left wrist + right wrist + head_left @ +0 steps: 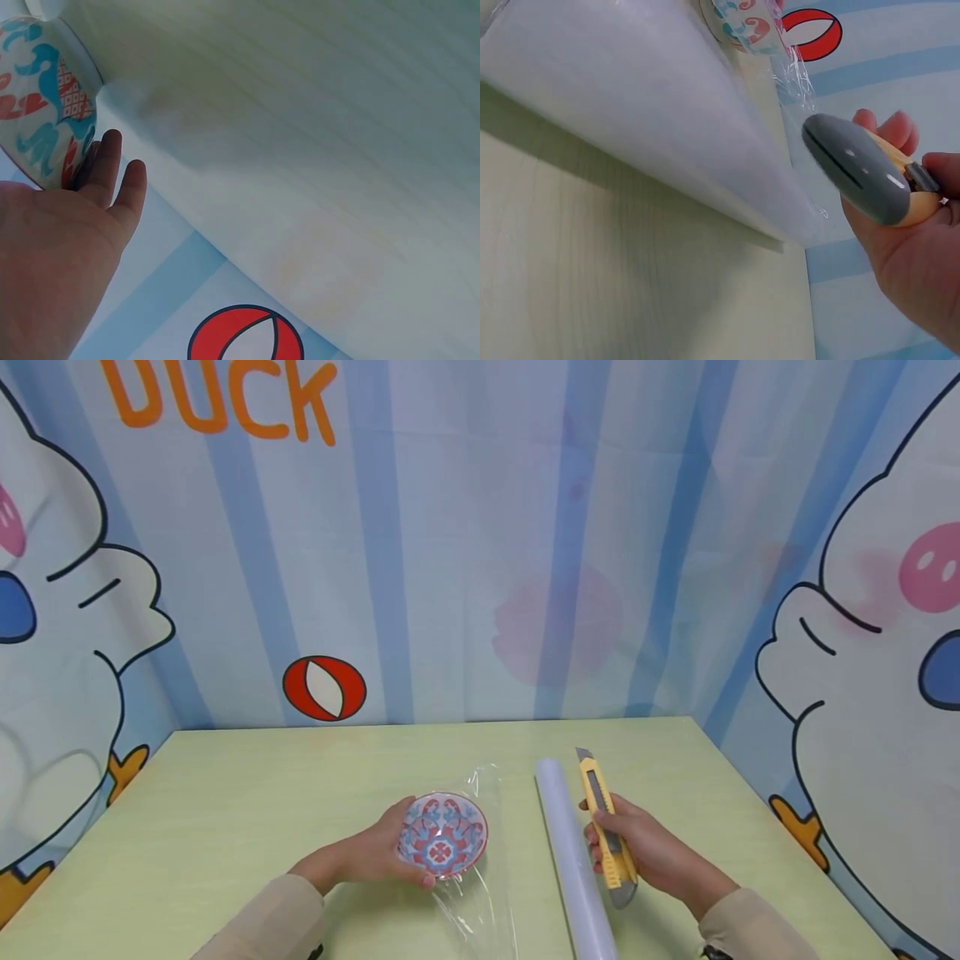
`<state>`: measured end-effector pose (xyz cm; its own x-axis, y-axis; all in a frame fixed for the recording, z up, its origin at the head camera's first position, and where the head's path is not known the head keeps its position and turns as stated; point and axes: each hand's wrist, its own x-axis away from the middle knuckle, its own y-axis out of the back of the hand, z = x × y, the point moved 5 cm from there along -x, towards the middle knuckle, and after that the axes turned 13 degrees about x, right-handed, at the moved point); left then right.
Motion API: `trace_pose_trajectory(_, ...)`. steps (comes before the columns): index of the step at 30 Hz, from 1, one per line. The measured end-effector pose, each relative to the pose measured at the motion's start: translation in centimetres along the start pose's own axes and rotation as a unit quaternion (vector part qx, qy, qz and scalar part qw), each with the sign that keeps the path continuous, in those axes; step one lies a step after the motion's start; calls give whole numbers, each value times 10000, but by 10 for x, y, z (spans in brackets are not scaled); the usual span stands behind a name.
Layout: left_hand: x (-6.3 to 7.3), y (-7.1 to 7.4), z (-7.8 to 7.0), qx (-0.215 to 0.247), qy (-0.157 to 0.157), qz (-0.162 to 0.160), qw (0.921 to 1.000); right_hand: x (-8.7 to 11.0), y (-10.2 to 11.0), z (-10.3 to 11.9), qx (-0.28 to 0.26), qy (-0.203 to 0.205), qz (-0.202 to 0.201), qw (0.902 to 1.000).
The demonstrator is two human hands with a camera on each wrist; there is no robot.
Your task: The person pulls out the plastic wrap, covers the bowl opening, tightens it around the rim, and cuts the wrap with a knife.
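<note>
My left hand [386, 845] grips the side of a small bowl [442, 835] with a red and blue pattern. In the left wrist view, the painted outer wall of the bowl [49, 97] shows beside the fingers. Clear plastic film [487, 893] lies partly under and beside the bowl. My right hand [652, 852] holds a yellow utility knife [597, 793], thumb along its body and grey tip toward the far side. The knife's rounded grey end [855, 169] faces the right wrist camera. Left of the knife lies a long whitish roll [572, 860].
A pale yellow-green table [247, 802] lies under everything. Behind it hangs a striped blue backdrop [465, 543] with a printed red and white ball [324, 688]. Printed white cartoon figures flank the table on both sides.
</note>
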<state>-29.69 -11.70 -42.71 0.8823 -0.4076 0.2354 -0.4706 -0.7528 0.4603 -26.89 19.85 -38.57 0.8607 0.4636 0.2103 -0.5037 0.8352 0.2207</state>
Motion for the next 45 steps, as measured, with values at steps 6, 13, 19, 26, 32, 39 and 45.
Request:
trace_pose_trajectory(6,-1,0,-1,15,-50,-5,10000,-1,8,-3,55,18,-111,9999)
trace_pose_trajectory(13,-1,-1,0,84,-3,5,10000,3,9,-5,-61,-36,210,9998)
trace_pose_trajectory(19,0,1,0,44,-40,-8,10000,3,13,-3,48,-111,-247,9996)
trace_pose_trajectory(26,0,0,0,58,-52,-28,10000,3,21,-8,8,-141,-517,9986)
trace_pose_trajectory(32,2,-1,-1,-6,-52,-30,10000,4,31,-21,50,-338,-508,9981)
trace_pose_trajectory(39,2,0,0,-59,1,-19,10000,5,35,-31,261,-587,-777,9949)
trace_pose_trajectory(45,2,0,0,-66,103,-5,9999,2,45,-38,517,-918,-1267,9863)
